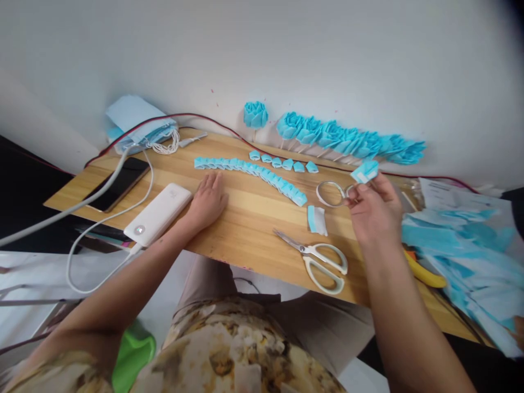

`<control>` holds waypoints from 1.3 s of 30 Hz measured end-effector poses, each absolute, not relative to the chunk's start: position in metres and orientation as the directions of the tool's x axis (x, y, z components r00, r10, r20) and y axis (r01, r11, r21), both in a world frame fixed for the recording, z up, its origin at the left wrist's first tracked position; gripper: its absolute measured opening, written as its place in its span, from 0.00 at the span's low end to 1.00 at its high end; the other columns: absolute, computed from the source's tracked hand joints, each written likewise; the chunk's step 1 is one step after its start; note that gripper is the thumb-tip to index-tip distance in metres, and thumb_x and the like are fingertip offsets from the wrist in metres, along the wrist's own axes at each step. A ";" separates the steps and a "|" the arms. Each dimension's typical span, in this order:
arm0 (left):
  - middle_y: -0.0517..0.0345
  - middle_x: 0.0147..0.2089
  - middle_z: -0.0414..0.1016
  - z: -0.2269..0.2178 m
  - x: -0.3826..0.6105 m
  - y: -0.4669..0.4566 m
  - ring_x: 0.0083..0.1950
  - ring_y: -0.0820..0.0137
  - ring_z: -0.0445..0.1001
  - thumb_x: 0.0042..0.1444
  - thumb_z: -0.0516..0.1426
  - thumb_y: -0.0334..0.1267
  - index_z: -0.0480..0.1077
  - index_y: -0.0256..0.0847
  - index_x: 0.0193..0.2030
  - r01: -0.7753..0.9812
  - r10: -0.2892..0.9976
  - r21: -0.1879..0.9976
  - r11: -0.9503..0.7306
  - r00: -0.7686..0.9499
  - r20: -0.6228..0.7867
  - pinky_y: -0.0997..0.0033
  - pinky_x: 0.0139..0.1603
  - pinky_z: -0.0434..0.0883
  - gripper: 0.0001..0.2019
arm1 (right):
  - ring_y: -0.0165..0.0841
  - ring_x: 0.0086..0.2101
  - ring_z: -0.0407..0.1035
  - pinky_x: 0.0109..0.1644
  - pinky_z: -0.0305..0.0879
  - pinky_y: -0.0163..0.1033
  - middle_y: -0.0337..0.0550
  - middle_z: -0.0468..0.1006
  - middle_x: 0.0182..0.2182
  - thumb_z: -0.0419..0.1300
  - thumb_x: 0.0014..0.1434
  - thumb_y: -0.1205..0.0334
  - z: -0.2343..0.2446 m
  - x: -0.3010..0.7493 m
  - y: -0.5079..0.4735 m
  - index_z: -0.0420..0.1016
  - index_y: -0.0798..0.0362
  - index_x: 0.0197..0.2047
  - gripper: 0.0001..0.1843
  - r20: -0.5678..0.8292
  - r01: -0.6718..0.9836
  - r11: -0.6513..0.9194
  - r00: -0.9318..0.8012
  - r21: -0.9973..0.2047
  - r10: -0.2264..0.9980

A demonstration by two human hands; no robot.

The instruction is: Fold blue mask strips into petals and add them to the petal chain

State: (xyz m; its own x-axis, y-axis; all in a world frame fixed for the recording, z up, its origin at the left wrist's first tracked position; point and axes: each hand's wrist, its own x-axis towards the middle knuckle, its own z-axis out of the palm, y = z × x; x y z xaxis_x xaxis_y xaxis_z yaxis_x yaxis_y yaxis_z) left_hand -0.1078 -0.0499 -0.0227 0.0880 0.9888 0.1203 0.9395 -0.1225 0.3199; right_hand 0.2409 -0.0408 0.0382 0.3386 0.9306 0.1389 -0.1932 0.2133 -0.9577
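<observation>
My left hand (209,199) lies flat on the wooden table, fingers stretched out, beside a white power bank. Raised at the right, my right hand (374,206) pinches a folded blue-and-white fabric piece (365,172) between thumb and fingers. Across the middle runs a curved row of overlapping folded blue pieces (250,168). Behind it sits a shorter row of separate folded pieces (277,162). A flat blue-and-white piece (316,220) lies below a roll of tape (329,194). White-handled scissors (323,257) rest near the front edge, blades partly apart.
Blue fabric flowers on sticks (332,134) lean along the wall. At left are stacked face masks (141,123), a phone (119,184) and the power bank (159,214) with its cable. Blue fabric scraps (462,256) and a yellow-handled tool (426,272) lie at right.
</observation>
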 end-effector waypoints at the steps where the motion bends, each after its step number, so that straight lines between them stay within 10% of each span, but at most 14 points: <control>1: 0.24 0.76 0.52 -0.021 -0.106 -0.046 0.78 0.47 0.51 0.66 0.48 0.36 0.51 0.18 0.73 0.937 0.989 0.320 -0.138 0.113 0.096 0.45 0.77 0.52 0.32 | 0.26 0.26 0.64 0.28 0.60 0.35 0.32 0.69 0.27 0.70 0.41 0.65 0.039 0.241 -0.043 0.74 0.50 0.42 0.22 0.143 -0.189 0.215 0.332 -0.958 0.932; 15: 0.48 0.77 0.56 0.020 -0.185 -0.137 0.75 0.40 0.56 0.65 0.52 0.50 0.53 0.46 0.75 0.986 0.977 0.168 0.018 -0.053 0.206 0.38 0.73 0.58 0.33 | 0.30 0.22 0.64 0.26 0.60 0.40 0.34 0.75 0.22 0.71 0.34 0.67 0.037 0.233 -0.098 0.78 0.49 0.33 0.18 0.084 -0.109 0.153 0.476 -0.982 0.875; 26: 0.34 0.60 0.74 0.007 -0.200 -0.107 0.61 0.39 0.73 0.65 0.51 0.53 0.54 0.38 0.73 0.984 0.975 0.071 0.165 -0.173 0.141 0.40 0.59 0.71 0.34 | 0.30 0.23 0.67 0.30 0.62 0.41 0.35 0.77 0.24 0.72 0.36 0.65 0.015 0.239 -0.121 0.83 0.46 0.35 0.18 0.118 0.002 0.137 0.517 -0.991 0.848; 39: 0.44 0.76 0.57 -0.006 -0.111 -0.070 0.79 0.51 0.49 0.70 0.47 0.42 0.64 0.34 0.70 0.943 0.942 0.096 -0.319 0.304 0.141 0.40 0.79 0.41 0.26 | 0.33 0.24 0.66 0.31 0.62 0.44 0.35 0.76 0.24 0.71 0.39 0.65 0.007 0.238 -0.135 0.84 0.43 0.35 0.16 0.091 0.019 0.094 0.496 -0.995 0.864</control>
